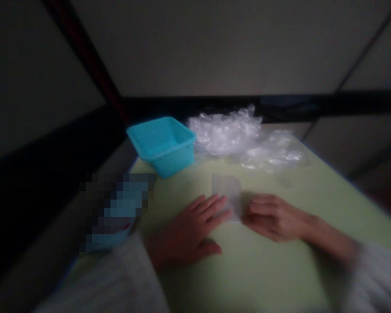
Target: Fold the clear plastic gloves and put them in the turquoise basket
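Observation:
A small pale, greyish flat piece (pixel 227 187) lies on the yellow-green table (pixel 247 278). My left hand (pixel 195 230) rests flat with its fingers apart, and its fingertips overlap the left part of that piece. To the right, my right hand (pixel 273 217) is closed, its curled fingers at the piece's lower right edge. Whether the fingers pinch anything is hidden from view.
A turquoise plastic basin (pixel 174 161) stands at the table's back left. Beside it, crumpled clear plastic bags (pixel 224 132) spread along the back edge. At the left edge lies a pixelated light-blue item (pixel 127 202). Behind the table rises a dark grey wall.

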Demonstrator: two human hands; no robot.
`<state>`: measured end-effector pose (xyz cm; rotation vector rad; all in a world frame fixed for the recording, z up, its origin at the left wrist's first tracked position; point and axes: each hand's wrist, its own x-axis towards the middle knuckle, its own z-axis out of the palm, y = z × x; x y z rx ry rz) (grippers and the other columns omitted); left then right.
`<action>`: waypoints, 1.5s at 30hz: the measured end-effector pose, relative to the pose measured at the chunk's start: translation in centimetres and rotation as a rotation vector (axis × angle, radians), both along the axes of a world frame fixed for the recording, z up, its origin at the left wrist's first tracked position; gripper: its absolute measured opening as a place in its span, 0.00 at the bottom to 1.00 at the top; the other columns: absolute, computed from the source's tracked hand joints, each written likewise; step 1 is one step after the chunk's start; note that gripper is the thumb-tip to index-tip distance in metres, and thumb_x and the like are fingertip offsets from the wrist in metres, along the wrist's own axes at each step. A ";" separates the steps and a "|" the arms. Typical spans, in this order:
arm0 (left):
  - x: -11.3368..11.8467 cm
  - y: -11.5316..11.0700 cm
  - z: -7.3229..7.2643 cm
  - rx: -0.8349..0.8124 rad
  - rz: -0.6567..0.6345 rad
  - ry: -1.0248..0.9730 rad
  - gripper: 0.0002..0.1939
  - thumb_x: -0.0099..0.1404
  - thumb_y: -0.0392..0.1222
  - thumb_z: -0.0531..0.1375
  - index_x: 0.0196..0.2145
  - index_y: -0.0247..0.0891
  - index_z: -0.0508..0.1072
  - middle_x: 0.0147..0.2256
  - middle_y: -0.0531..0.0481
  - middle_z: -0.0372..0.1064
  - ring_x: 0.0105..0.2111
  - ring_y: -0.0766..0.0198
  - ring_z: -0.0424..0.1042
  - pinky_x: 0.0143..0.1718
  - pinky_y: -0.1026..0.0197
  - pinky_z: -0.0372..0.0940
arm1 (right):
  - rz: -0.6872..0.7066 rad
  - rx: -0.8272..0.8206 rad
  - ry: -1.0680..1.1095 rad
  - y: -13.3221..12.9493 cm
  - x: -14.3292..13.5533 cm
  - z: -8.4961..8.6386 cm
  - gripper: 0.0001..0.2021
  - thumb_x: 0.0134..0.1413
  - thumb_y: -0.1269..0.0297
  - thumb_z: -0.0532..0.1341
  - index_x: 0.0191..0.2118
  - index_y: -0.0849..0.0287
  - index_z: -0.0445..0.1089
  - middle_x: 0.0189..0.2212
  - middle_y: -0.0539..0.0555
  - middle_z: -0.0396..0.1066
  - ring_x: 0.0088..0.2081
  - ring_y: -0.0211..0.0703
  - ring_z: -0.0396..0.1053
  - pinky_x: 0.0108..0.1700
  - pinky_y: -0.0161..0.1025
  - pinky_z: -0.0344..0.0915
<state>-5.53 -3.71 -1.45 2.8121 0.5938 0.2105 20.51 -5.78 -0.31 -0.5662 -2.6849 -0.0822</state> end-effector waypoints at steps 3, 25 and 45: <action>0.0 0.0 0.1 -0.003 -0.003 0.002 0.35 0.63 0.61 0.51 0.62 0.40 0.52 0.64 0.40 0.44 0.64 0.50 0.40 0.61 0.44 0.42 | 0.020 -0.007 -0.035 -0.1 -0.2 0.2 0.15 0.62 0.70 0.48 0.30 0.62 0.69 0.26 0.54 0.64 0.29 0.42 0.59 0.31 0.40 0.55; -0.6 0.1 -0.8 0.056 0.377 -0.313 0.22 0.70 0.40 0.45 0.60 0.38 0.52 0.63 0.41 0.48 0.62 0.57 0.49 0.61 0.49 0.51 | -0.193 -0.170 0.018 -0.2 -0.9 -0.7 0.19 0.61 0.62 0.52 0.56 0.61 0.62 0.54 0.63 0.61 0.55 0.51 0.58 0.53 0.50 0.60; -0.1 0.0 -0.6 0.118 0.306 -0.156 0.27 0.63 0.40 0.55 0.59 0.34 0.57 0.62 0.39 0.48 0.62 0.52 0.48 0.61 0.47 0.49 | -0.078 -0.027 -0.004 -1.0 -0.9 -0.1 0.12 0.61 0.65 0.52 0.43 0.62 0.69 0.34 0.56 0.69 0.36 0.45 0.63 0.38 0.42 0.60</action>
